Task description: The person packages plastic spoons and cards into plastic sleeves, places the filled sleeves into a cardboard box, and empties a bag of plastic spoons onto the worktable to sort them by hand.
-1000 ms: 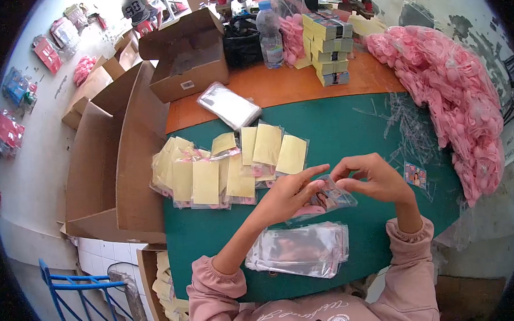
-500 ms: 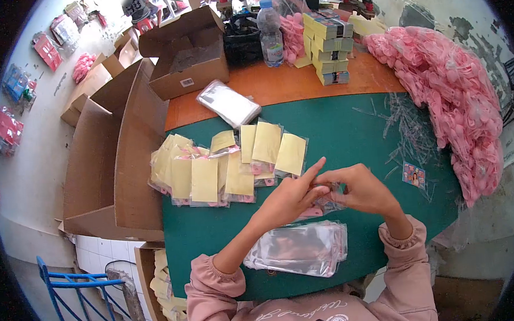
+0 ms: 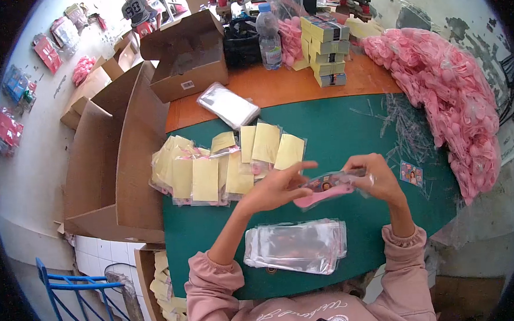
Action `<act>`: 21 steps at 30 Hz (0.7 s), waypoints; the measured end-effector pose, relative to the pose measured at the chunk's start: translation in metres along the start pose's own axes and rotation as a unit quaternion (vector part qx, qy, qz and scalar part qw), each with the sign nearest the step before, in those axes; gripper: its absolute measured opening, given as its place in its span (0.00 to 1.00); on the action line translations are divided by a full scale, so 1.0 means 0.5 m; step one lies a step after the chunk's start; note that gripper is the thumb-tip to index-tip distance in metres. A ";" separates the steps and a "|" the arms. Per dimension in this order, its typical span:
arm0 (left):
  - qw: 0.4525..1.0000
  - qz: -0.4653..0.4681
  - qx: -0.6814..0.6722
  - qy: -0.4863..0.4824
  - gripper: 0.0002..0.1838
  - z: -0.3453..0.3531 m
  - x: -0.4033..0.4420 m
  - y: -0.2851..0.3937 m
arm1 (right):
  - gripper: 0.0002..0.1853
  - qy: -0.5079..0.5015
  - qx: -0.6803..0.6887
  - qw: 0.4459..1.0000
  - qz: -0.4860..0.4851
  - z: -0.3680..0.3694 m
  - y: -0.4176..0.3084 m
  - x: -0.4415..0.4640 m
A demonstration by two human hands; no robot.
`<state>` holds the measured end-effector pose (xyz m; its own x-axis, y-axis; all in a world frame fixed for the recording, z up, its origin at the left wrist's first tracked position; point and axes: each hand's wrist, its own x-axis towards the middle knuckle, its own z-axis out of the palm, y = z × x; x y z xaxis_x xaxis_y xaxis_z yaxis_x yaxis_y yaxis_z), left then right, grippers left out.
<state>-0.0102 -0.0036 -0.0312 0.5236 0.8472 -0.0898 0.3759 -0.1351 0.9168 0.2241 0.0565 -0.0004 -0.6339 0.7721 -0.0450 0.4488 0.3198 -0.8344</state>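
A clear plastic packet (image 3: 326,189) with a colourful printed card and a pink piece inside is raised above the green table mat. My right hand (image 3: 376,178) pinches its right end. At the left end is my left hand (image 3: 277,188), fingers spread, the thumb at the packet's edge; whether it touches is unclear. Below both hands lies a stack of clear plastic bags (image 3: 295,247). Left of the packet, several filled packets (image 3: 225,168) lie overlapping, pale yellow backs up.
Cardboard boxes (image 3: 135,161) stand at the left. At the back are white-looking sleeves (image 3: 229,105), a water bottle (image 3: 269,40) and stacked cards (image 3: 325,49). Pink bagged items (image 3: 445,92) heap at the right, near plastic strips (image 3: 409,123) and a loose card (image 3: 412,174).
My hands, crossed close together over the packet before, have drawn apart. The right hand now holds the packet out at an angle, with its card and pink piece showing.
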 end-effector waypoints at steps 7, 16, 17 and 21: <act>0.952 -0.071 -0.246 0.165 0.26 0.057 0.008 0.006 | 0.13 0.223 -0.152 0.962 -0.046 0.039 -0.006 0.012; 0.936 -0.109 -0.329 0.064 0.32 0.075 0.000 -0.023 | 0.15 0.032 -0.094 0.989 -0.113 0.091 -0.021 -0.030; 0.935 -0.110 -0.330 0.063 0.32 0.076 0.001 -0.024 | 0.14 0.028 -0.117 0.986 -0.114 0.097 -0.017 -0.030; 0.946 -0.161 -0.274 0.059 0.30 0.072 0.001 -0.024 | 0.12 0.018 -0.123 0.986 -0.110 0.133 0.006 -0.023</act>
<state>0.0131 -0.0202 -0.0562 0.3492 0.8547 -0.3841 0.0308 0.3992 0.9163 0.1913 0.0121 -0.0390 -0.7120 0.6870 0.1454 0.4457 0.6021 -0.6625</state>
